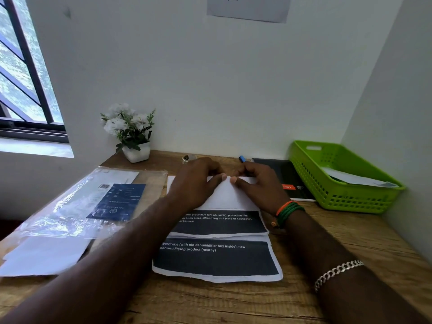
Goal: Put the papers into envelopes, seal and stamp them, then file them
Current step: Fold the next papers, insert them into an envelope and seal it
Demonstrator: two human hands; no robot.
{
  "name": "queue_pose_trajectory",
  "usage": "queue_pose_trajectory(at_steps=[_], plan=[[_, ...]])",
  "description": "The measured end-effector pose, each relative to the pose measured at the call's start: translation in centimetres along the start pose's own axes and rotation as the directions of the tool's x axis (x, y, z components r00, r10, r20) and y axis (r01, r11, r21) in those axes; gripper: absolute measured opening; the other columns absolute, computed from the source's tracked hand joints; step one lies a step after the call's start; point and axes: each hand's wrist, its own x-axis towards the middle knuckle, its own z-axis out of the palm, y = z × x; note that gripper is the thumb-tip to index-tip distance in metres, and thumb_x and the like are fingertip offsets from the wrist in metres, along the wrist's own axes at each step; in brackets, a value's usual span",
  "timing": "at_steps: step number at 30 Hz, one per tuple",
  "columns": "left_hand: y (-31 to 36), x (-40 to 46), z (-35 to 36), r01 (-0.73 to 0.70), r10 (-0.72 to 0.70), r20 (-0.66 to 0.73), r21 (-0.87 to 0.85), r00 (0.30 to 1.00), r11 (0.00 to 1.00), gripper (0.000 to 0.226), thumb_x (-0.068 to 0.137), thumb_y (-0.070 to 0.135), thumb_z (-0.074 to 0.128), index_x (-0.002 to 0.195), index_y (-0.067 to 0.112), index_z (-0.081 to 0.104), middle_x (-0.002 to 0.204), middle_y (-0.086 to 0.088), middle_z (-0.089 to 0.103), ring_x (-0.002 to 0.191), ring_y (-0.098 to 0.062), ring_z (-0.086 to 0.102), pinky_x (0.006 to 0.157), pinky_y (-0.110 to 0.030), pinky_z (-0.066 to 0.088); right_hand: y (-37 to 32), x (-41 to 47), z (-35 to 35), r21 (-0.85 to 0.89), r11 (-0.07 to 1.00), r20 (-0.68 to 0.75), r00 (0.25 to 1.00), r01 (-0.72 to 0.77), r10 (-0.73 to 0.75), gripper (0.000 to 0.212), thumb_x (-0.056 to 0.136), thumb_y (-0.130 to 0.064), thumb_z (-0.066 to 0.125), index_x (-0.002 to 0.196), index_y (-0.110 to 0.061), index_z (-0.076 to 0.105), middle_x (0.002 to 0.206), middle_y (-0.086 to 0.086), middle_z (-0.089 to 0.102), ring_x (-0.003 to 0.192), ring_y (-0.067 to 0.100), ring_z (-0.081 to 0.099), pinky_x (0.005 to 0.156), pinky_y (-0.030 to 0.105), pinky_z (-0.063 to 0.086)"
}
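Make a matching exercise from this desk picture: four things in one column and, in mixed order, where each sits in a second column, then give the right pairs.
Things
1. green basket
2. potted white flowers
3. plastic packet of envelopes
4. white envelope

Places
A. under both hands, in the middle of the desk
B. far right corner, against the side wall
C. left part of the desk, nearer the window
D. at the back wall, left of the hands

Pairs: 1-B, 2-D, 3-C, 4-A. The left hand and right hand press on the envelope.
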Motion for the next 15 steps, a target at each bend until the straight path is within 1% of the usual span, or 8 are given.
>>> queue_pose_trajectory(at_steps=[2, 4, 7, 8, 9, 11, 13, 15], plan=[[-0.2, 0.1, -0.4, -0.004, 0.004, 0.02, 0.006, 1.0, 1.0, 0.011, 0.096, 0.034, 0.067, 0.092, 0.025, 0.074, 0.092, 0.013, 0.067, 0.089, -0.007, 0.06, 0.081, -0.029, 0.047, 0.0, 0.1, 0.0, 0.015, 1.0, -0.015, 1.0, 0.01, -0.01, 0.005, 0.083, -0.02, 0.077, 0.082, -0.018, 0.072, 0.083, -0.009, 0.073, 0.081, 0.004, 0.066, 0.078, 0.019, 0.048], [-0.9, 0.3, -1.1, 0.02, -0.021, 0.058, 0.02, 0.998, 1.0, 0.012, 0.095, 0.034, 0.068, 0.085, 0.028, 0.071, 0.084, 0.015, 0.064, 0.085, -0.006, 0.059, 0.077, -0.029, 0.046, 0.2, 0.1, 0.0, 0.02, 1.0, -0.025, 1.0, 0.008, -0.007, 0.006, 0.083, -0.019, 0.077, 0.08, -0.019, 0.072, 0.082, -0.01, 0.072, 0.08, 0.002, 0.065, 0.077, 0.016, 0.046], [-2.0, 0.5, -2.1, 0.076, -0.081, 0.102, 0.047, 0.992, 0.996, 0.028, 0.094, 0.035, 0.069, 0.068, 0.034, 0.06, 0.073, 0.017, 0.061, 0.076, 0.0, 0.057, 0.069, -0.029, 0.04, 0.5, 0.0, -0.3, 0.044, 0.999, -0.035, 0.999, -0.018, 0.02, 0.009, 0.083, -0.017, 0.077, 0.078, -0.02, 0.071, 0.081, -0.012, 0.072, 0.079, 0.0, 0.065, 0.076, 0.012, 0.044], [-2.5, 0.5, -2.4, 0.103, -0.109, 0.119, 0.058, 0.987, 0.993, 0.029, 0.094, 0.035, 0.069, 0.067, 0.033, 0.06, 0.073, 0.017, 0.061, 0.075, 0.001, 0.056, 0.068, -0.029, 0.04, 0.6, 0.0, -0.4, 0.052, 0.998, -0.038, 0.999, -0.023, 0.025, 0.01, 0.084, -0.016, 0.077, 0.078, -0.021, 0.071, 0.081, -0.012, 0.073, 0.08, -0.002, 0.065, 0.077, 0.01, 0.043], [-2.9, 0.6, -2.7, 0.137, -0.145, 0.135, 0.067, 0.98, 0.988, 0.025, 0.094, 0.036, 0.069, 0.07, 0.031, 0.064, 0.075, 0.015, 0.063, 0.076, -0.001, 0.057, 0.069, -0.031, 0.043, 0.6, -0.1, -0.6, 0.056, 0.998, -0.038, 0.999, -0.025, 0.027, 0.01, 0.084, -0.015, 0.077, 0.078, -0.022, 0.072, 0.082, -0.012, 0.073, 0.081, -0.003, 0.065, 0.078, 0.009, 0.043], [-4.0, 0.7, -3.4, 0.214, -0.224, 0.158, 0.076, 0.962, 0.974, 0.018, 0.094, 0.037, 0.07, 0.079, 0.027, 0.072, 0.083, 0.01, 0.07, 0.083, -0.008, 0.063, 0.078, -0.036, 0.052, 0.8, -0.1, -0.8, 0.054, 0.998, -0.03, 0.999, -0.025, 0.027, 0.011, 0.084, -0.016, 0.077, 0.078, -0.023, 0.072, 0.084, -0.011, 0.074, 0.083, -0.003, 0.066, 0.081, 0.01, 0.044], [-4.9, 0.6, -4.0, 0.273, -0.282, 0.16, 0.075, 0.946, 0.959, 0.019, 0.094, 0.034, 0.071, 0.077, 0.026, 0.071, 0.082, 0.008, 0.071, 0.084, -0.012, 0.065, 0.082, -0.038, 0.054, 1.0, 0.0, -0.9, 0.049, 0.998, -0.018, 0.999, -0.034, 0.035, 0.011, 0.084, -0.016, 0.077, 0.079, -0.024, 0.072, 0.086, -0.011, 0.075, 0.086, 0.0, 0.068, 0.084, 0.014, 0.047], [-5.4, 0.3, -4.5, 0.304, -0.311, 0.134, 0.069, 0.941, 0.95, 0.023, 0.095, 0.029, 0.07, 0.072, 0.024, 0.067, 0.078, 0.005, 0.069, 0.083, -0.015, 0.066, 0.077, -0.036, 0.052, 1.4, 0.0, -0.9, 0.039, 0.998, -0.018, 0.999, -0.047, 0.048, 0.009, 0.084, -0.017, 0.077, 0.079, -0.023, 0.072, 0.087, -0.011, 0.076, 0.088, 0.001, 0.069, 0.086, 0.017, 0.049]])
